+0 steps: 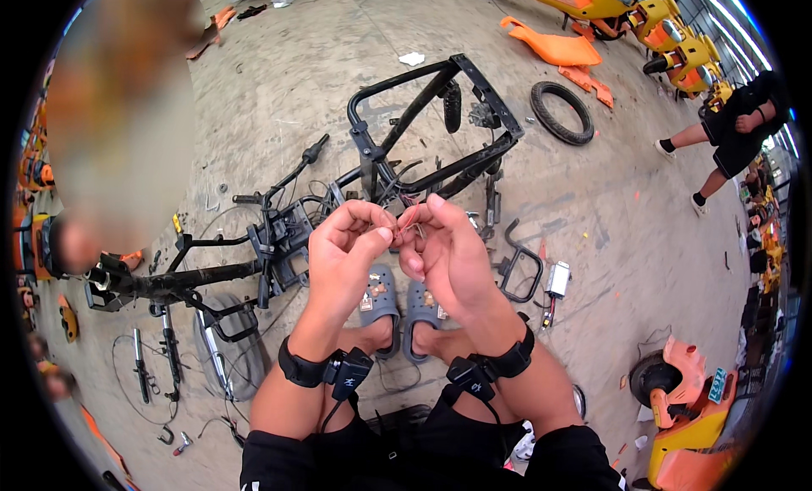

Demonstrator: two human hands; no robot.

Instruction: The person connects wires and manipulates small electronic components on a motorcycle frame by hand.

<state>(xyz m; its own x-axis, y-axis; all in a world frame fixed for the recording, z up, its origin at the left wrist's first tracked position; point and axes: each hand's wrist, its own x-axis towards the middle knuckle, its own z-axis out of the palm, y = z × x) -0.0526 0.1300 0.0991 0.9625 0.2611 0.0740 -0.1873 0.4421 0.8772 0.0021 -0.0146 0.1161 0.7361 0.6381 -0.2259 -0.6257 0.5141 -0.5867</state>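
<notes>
My left hand (353, 241) and my right hand (450, 252) meet at the middle of the view, in front of a black scooter frame (486, 85). Between their fingertips are thin reddish wires (409, 220). The left thumb and forefinger are pinched together on the wires. On the right, curled fingers and the thumb grip them from the other side. What the wires run to is partly hidden behind the hands. Beyond the fingers, more cables run among the tubes of the frame. Its handlebar (292, 171) lies to the left.
A tyre (562, 113) and orange panels (554, 44) lie at the far right. Near my feet are a small silver box (557, 279), a bent black bar (523, 271) and shock absorbers (169, 347). A person (736, 131) stands at right. Yellow scooters (592, 2) line the edges.
</notes>
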